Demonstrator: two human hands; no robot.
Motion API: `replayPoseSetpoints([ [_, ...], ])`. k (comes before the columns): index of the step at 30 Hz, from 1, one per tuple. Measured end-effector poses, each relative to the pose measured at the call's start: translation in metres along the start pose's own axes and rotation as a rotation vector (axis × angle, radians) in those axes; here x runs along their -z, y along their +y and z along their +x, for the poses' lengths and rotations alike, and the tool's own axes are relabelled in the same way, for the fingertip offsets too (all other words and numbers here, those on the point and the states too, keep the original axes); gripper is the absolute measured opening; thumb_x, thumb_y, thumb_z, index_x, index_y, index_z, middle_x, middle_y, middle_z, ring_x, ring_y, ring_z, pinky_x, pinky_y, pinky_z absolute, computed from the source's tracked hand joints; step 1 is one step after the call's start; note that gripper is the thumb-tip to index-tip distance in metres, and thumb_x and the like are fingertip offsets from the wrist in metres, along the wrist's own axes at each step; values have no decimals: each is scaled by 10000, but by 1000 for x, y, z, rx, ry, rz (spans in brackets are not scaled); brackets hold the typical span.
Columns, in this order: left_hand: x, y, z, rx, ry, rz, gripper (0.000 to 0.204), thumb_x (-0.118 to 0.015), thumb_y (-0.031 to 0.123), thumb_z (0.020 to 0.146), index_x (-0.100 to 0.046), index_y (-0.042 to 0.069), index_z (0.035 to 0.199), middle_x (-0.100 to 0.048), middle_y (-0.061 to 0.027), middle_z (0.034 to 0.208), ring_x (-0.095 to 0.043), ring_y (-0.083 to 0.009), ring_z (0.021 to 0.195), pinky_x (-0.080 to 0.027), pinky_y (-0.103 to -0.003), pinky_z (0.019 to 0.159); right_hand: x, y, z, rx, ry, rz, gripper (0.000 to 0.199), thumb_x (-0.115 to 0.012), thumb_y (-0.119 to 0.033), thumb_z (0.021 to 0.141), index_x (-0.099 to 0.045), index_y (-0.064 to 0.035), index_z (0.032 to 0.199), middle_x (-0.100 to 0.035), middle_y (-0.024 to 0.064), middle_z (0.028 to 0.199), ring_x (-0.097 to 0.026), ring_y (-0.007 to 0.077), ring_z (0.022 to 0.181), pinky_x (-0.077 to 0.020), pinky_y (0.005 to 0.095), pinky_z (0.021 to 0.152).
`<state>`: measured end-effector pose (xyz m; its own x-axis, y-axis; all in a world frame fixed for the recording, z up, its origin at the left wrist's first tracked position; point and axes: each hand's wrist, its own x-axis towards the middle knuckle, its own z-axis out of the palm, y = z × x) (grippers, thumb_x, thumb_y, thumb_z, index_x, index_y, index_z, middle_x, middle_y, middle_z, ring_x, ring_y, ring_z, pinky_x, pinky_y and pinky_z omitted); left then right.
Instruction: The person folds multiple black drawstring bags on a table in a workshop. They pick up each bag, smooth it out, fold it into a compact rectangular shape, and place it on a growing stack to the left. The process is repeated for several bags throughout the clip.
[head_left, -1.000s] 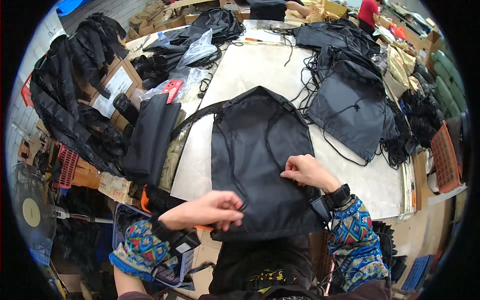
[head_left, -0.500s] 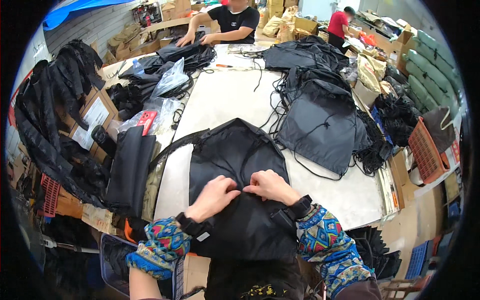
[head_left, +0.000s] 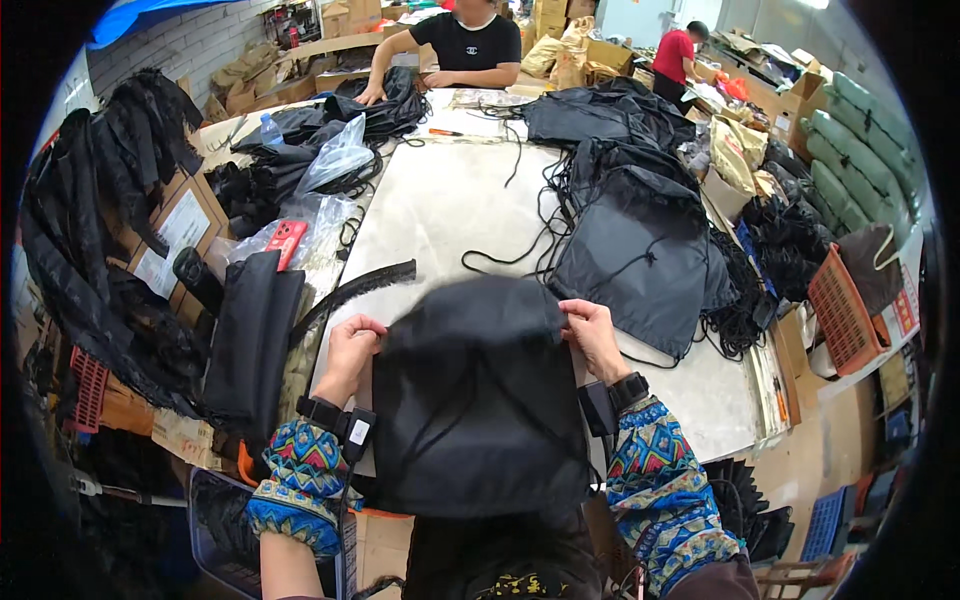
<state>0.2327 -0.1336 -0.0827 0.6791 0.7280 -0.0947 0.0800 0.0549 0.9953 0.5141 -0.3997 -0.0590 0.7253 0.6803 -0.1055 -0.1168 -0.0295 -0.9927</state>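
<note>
Head view: from my remote seat I see both hands raising a black drawstring fabric bag (head_left: 478,400) off the pale grey tabletop (head_left: 440,215).
Left hand: left hand (head_left: 350,345) is curled closed, pinching the bag's upper left corner; a black wristband and a patterned knit sleeve sit behind it.
Right hand: right hand (head_left: 592,335) is closed the same way on the upper right corner, fingers folded over the top edge.
Bag: it hangs spread between the two hands at the near edge of the tabletop, its lower part draped toward the person's lap, cords faintly showing on its face.
Step in hand: I judge the bag is being held open-flat by its top for straightening or folding.
Next move: it would call for keeping both corners level and the top edge taut so the cloth falls without twisting.
Nearby: a flat dark grey drawstring bag (head_left: 640,255) lies well apart to the right with loose black cords (head_left: 520,235); a folded black fabric stack (head_left: 250,335) sits just left of the left hand; clear plastic wrappers (head_left: 335,160) lie further back.
Others: a person in a black shirt (head_left: 465,45) works at the far end.
</note>
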Motion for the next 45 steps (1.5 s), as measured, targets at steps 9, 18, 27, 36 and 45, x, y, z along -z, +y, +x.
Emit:
replayPoseSetpoints([
  [9,-84,104,-69,-805,-270,866,607,-780,295,755,-550,75,1272,-590,-147,1201,-525,-350,1131,-401,-400,980,6,9,-11,356,-6,-324,259,-462,120,757,-654,14,896,-617,62,931,-592,136,744,-465,224,657],
  [18,-93,117,-40,-356,-308,595,282,-599,120,896,-628,2,1150,-669,-177,1070,-645,-248,1028,-473,-329,884,-6,-57,-116,873,-510,-1375,460,-576,-79,807,-523,-91,1264,-550,105,939,-602,269,829,-514,377,677],
  [27,-74,114,-61,-459,-643,503,478,-463,-90,855,-576,59,1294,-510,-139,1403,-464,-220,1308,-338,-300,1083,-84,-36,-105,844,-724,-1359,484,-549,-92,825,-556,-104,1308,-590,147,1002,-649,287,671,-533,389,593],
  [36,-76,50,-96,-659,-665,792,564,-518,-38,794,-542,149,1325,-549,-186,1311,-478,-361,1268,-395,-415,1064,2,-63,-153,522,-863,-1156,720,-667,-76,747,-406,-107,1417,-439,181,1376,-475,382,1224,-415,427,1021],
  [45,-91,55,-101,-928,-509,1271,589,-670,196,821,-489,296,1372,-475,-125,1342,-458,-328,1216,-395,-451,1012,31,-24,-195,915,-860,-1476,911,-756,-157,643,-352,-151,1459,-287,61,1546,-208,312,1448,-214,527,1161],
])
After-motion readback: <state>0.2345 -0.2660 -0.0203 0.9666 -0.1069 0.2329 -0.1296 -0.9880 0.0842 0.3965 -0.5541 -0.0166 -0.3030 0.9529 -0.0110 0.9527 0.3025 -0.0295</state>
